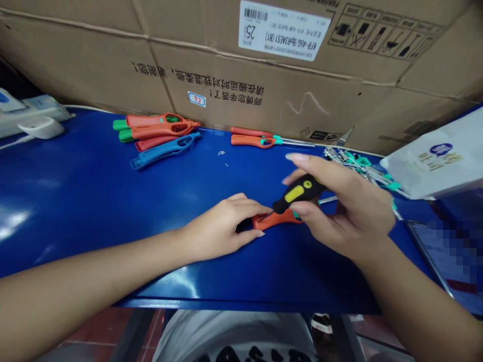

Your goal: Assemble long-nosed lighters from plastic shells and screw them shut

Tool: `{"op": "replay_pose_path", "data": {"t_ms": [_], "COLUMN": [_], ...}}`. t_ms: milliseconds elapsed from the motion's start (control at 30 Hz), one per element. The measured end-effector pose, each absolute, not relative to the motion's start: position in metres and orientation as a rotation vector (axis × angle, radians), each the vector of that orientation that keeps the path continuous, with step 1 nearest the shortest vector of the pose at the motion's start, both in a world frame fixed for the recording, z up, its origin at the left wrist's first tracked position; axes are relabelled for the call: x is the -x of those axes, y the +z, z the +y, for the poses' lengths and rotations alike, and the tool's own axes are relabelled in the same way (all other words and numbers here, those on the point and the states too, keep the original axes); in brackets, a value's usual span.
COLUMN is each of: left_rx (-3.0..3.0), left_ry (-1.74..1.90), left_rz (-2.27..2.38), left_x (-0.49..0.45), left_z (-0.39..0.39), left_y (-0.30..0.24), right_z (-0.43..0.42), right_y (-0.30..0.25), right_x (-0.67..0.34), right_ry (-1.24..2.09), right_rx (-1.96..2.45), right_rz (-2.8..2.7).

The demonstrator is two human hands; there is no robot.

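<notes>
Right hand (339, 211): closed around black-and-yellow screwdriver (298, 193), fingers wrapped on its handle.
Left hand (222, 229): curled, fingertips holding orange lighter casing (273, 219).
Hidden: most of the shaft; casing's far end behind right fingers.
Casing: between both hands, screwdriver tip at it.
Beyond: other lighter casings (158, 133) on blue bench (75, 201), cardboard carton (264, 85) behind.

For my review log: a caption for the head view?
Right hand holds a black-and-yellow screwdriver to an orange plastic casing steadied by the left hand.
</notes>
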State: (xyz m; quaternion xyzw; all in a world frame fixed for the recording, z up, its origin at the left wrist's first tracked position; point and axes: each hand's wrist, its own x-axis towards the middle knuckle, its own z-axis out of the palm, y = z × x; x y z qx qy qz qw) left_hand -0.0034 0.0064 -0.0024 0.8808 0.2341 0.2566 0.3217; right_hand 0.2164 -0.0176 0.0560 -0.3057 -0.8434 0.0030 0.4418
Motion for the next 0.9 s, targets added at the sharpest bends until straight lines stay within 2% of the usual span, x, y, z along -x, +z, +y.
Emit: {"op": "replay_pose_path", "data": {"t_ms": [167, 333, 467, 500, 633, 667, 800, 833, 900], "left_rx": [-2.311, -2.289, -2.294, -2.3, -2.309, -2.311, -2.317, -2.315, -2.311], "left_ry": [0.629, 0.641, 0.617, 0.617, 0.642, 0.645, 0.635, 0.633, 0.642], "left_rz": [0.651, 0.628, 0.648, 0.644, 0.627, 0.628, 0.631, 0.63, 0.631], "left_x": [0.003, 0.003, 0.004, 0.004, 0.004, 0.004, 0.004, 0.004, 0.004], "left_z": [0.006, 0.007, 0.007, 0.007, 0.007, 0.007, 0.007, 0.007, 0.007], "left_y": [-0.002, -0.003, -0.003, -0.003, -0.004, -0.004, -0.004, -0.004, -0.005], "right_z": [-0.018, -0.019, -0.021, -0.021, -0.021, -0.021, -0.023, -0.024, -0.024], "right_y": [0.052, 0.051, 0.05, 0.05, 0.052, 0.053, 0.058, 0.06, 0.061], "right_x": [-0.213, -0.213, -0.212, -0.211, -0.211, -0.212, -0.214, -0.214, -0.214], "right_ry": [0.395, 0.017, 0.502, 0.53, 0.175, 0.19, 0.708, 0.71, 0.445], "right_rx": [0.786, 0.687, 0.733, 0.74, 0.749, 0.755, 0.686, 0.66, 0.642], "right_rz": [-2.097, -2.087, -2.083, -2.054, -2.03, -2.032, -2.019, -2.023, -2.048]}}
